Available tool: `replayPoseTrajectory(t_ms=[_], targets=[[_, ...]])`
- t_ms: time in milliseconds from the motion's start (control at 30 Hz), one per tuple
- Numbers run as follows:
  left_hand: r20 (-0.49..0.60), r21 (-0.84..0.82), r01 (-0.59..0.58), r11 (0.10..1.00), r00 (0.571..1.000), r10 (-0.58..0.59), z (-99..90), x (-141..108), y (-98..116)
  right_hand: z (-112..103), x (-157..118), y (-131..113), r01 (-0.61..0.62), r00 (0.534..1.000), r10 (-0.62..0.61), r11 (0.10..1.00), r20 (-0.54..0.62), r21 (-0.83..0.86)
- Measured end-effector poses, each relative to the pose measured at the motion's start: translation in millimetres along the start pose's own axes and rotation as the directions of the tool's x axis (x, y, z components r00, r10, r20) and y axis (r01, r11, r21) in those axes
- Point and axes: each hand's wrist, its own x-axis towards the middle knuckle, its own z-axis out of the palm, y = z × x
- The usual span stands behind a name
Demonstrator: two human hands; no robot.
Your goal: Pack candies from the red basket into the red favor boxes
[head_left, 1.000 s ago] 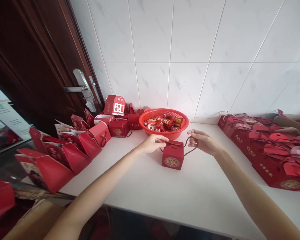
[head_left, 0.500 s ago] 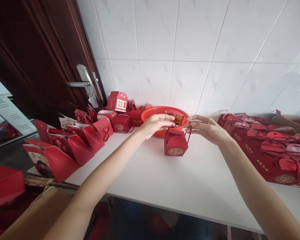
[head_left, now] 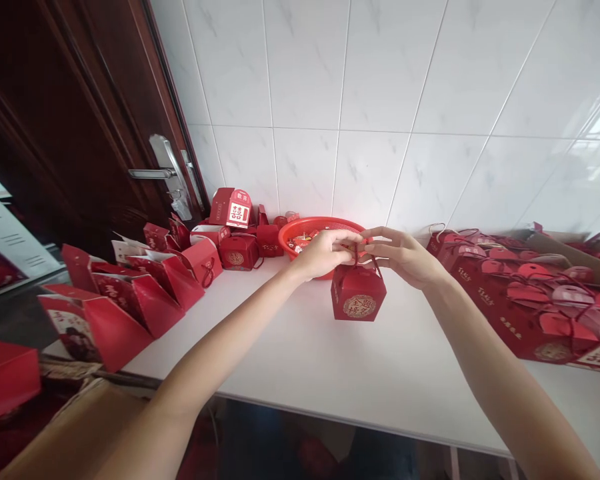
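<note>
A small red gift box with gold round lettering on its front hangs upright by its dark red cord handle, over the white table. My left hand pinches the cord from the left. From the right, my right hand has its fingers closed on the same cord, and the fingertips of both hands meet above the box lid. Just behind the hands stands a red plastic basket with small wrapped items in it, partly hidden by my left hand.
Open red boxes line the table's left side, with closed ones at the back. Rows of filled red boxes stand on the right. A cardboard carton sits below the left edge. Behind are a tiled wall and a brown door.
My hands have come together above the box, drawing the cord ends to one point. The box has turned slightly and shifted a little right in view.
</note>
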Motion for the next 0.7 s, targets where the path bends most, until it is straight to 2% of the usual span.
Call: replayPoseTrajectory(t_ms=[200,300,400,533,700], targets=[[0.011,0.12,-0.053,0.991,0.999,0.052,-2.8,1,-4,-4,3,6,-0.01,0.995,0.033,0.972,-0.093,0.236],[-0.054,0.201,-0.063,0.978,0.996,0.076,-4.4,1,-15,-7,7,8,-0.019,0.991,0.053,0.963,-0.119,0.27],[-0.098,0.246,-0.056,0.968,0.992,0.082,-4.1,2,-31,-7,12,10,-0.018,0.995,0.043,0.964,-0.089,0.266],[-0.026,0.245,-0.015,0.969,0.999,0.022,-2.0,1,-44,-6,19,16,-0.009,0.999,0.022,0.967,-0.048,0.256],[0.053,0.343,0.074,0.937,0.994,-0.098,-0.8,4,-41,-3,27,23,0.003,0.999,0.008,0.959,-0.037,0.283]])
